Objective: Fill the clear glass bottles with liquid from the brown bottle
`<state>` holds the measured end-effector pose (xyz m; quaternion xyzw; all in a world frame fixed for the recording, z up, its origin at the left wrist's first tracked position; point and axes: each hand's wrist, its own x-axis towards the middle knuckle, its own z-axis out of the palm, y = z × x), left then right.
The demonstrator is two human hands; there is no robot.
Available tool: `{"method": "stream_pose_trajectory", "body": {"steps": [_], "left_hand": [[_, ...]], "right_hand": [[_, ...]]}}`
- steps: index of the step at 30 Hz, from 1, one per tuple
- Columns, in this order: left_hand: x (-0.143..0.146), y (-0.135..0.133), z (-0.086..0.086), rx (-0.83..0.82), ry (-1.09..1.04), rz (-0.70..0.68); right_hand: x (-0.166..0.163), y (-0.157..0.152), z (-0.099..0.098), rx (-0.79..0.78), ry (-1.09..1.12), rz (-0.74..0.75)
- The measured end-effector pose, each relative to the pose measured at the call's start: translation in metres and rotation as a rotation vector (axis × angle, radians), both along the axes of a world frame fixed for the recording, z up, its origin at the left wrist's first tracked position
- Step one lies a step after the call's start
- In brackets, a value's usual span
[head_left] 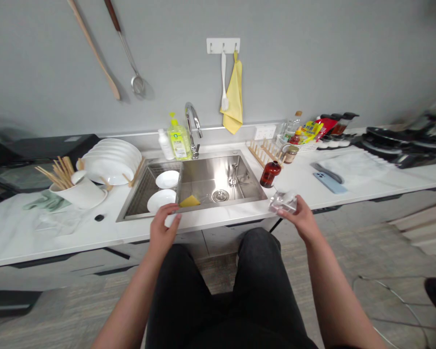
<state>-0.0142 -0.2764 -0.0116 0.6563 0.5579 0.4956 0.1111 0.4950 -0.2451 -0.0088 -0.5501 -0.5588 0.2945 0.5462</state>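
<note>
My right hand (pixel 301 219) is closed around a clear glass (pixel 283 201), held just above the white counter's front edge to the right of the steel sink (pixel 240 194). My left hand (pixel 162 226) grips the counter edge in front of the sink, fingers curled over it beside a white plate (pixel 160 198) that lies on the drain rack. A second white plate (pixel 167 179) lies behind it. A yellow sponge (pixel 189 201) rests in the basin near the drain (pixel 220 195).
A tap (pixel 192 127), soap bottles (pixel 178 140) and a brown bottle (pixel 270 174) stand around the sink. Stacked white plates (pixel 111 160) and a cup of chopsticks (pixel 76 190) stand left. A phone (pixel 330 182), wooden rack (pixel 265 151) and condiments (pixel 308 132) lie right. My dark-trousered legs are below.
</note>
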Motion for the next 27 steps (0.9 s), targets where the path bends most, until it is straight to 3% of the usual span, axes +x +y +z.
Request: {"method": "stream_pose_trajectory", "body": {"steps": [5,9,13,17,24,27], "left_hand": [[0.09,-0.052,0.053,-0.168,-0.128,-0.574],[0.101,-0.076,0.079,-0.255,-0.162,-0.808],[0.079,-0.09,0.085,-0.331,-0.154,-0.8],[0.063,-0.104,0.088,-0.386,-0.228,-0.792],[0.073,-0.118,0.091,-0.326,-0.21,-0.622],[0.073,-0.117,0.098,-0.334,-0.185,-0.722]], "right_hand": [[-0.098,-0.065,0.007,-0.063,0.099,0.517],[-0.155,-0.082,0.011,-0.038,0.109,0.748],[-0.185,-0.092,0.018,-0.076,0.126,0.888],[-0.199,-0.104,0.022,-0.05,0.123,0.905],[-0.205,-0.118,0.025,-0.041,0.142,0.918],[-0.199,-0.117,0.025,-0.075,0.184,0.946]]}}
